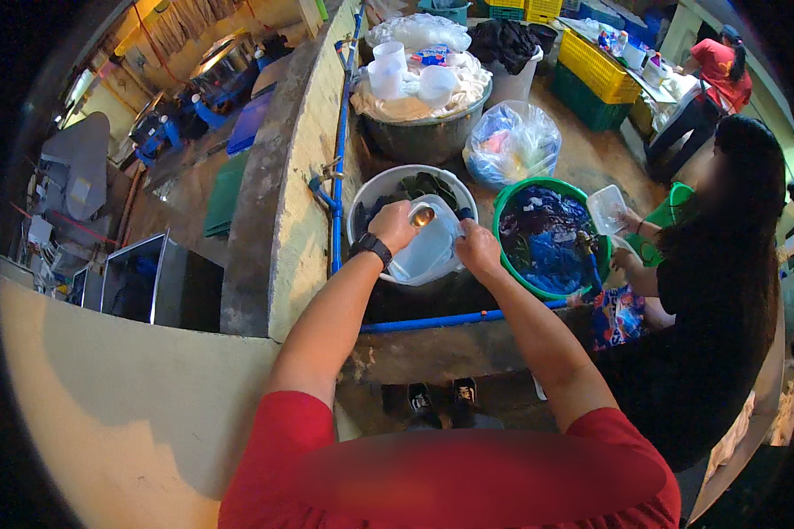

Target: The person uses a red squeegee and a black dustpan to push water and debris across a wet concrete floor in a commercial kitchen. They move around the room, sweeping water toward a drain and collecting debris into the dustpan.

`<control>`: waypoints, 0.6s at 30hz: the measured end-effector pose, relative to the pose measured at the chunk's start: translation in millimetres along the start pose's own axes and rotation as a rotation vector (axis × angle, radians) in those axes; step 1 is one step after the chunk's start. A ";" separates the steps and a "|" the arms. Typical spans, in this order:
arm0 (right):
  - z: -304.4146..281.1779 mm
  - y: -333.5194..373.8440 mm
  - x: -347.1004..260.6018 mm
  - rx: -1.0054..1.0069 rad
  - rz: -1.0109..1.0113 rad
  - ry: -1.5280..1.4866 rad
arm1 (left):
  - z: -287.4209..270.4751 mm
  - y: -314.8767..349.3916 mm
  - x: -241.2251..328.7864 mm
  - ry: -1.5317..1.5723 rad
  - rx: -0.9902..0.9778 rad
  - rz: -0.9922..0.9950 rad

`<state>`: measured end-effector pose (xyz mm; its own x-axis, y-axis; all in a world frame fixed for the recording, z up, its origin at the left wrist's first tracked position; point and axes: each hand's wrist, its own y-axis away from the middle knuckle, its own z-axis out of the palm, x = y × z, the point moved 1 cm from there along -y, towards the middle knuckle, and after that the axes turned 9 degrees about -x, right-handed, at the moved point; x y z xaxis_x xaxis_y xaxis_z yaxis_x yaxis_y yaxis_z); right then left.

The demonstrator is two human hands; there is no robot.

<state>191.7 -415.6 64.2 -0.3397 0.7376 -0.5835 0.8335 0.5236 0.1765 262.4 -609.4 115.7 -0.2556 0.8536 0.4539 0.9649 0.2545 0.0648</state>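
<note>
My left hand (pixel 393 227), with a black watch on its wrist, is closed on a metal spoon (pixel 423 217) whose shiny bowl looks gold-toned. The spoon is over a translucent plastic container (pixel 428 254). My right hand (pixel 478 248) grips the container's right rim. What the container holds, if anything, is unclear. Beneath it stands a round white tub (pixel 362 199) with dark cloth (pixel 428 185) inside. To the right is a green-rimmed tub (pixel 503 207) of dark and blue cloth (pixel 551 247) in water.
A co-worker in black (pixel 706 264) at the right holds a clear plastic container (pixel 606 210). Blue pipes (pixel 337 176) run along the wall and front ledge. Behind the tubs are a filled plastic bag (pixel 513 145), a large cloth-filled basin (pixel 415 137) and stacked crates (pixel 595 70).
</note>
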 end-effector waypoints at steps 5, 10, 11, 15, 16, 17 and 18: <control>6.3 4.8 36.6 -0.019 0.042 -0.078 | 13.7 -11.3 -8.0 0.168 0.155 0.121; 16.2 -1.9 62.8 0.048 0.097 -0.186 | -17.1 -21.9 -26.8 0.159 0.240 -0.006; 19.0 -4.3 62.7 0.070 0.099 -0.183 | -28.9 -21.9 -34.0 0.054 0.239 -0.008; 32.5 -26.6 47.5 0.080 0.109 -0.174 | -73.1 -30.2 -71.4 -0.235 0.226 -0.203; 37.3 -32.2 43.1 0.083 0.119 -0.157 | -79.9 -34.7 -83.6 -0.280 0.202 -0.221; 43.4 -39.1 36.5 0.101 0.137 -0.172 | -87.4 -41.4 -98.0 -0.324 0.179 -0.237; 49.4 -46.5 30.2 0.091 0.118 -0.197 | -91.7 -50.0 -113.5 -0.374 0.157 -0.251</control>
<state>164.2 -438.7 -0.9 -0.1536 0.6896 -0.7077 0.9014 0.3912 0.1855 248.7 -760.7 142.5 -0.5114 0.8548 0.0886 0.8573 0.5146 -0.0167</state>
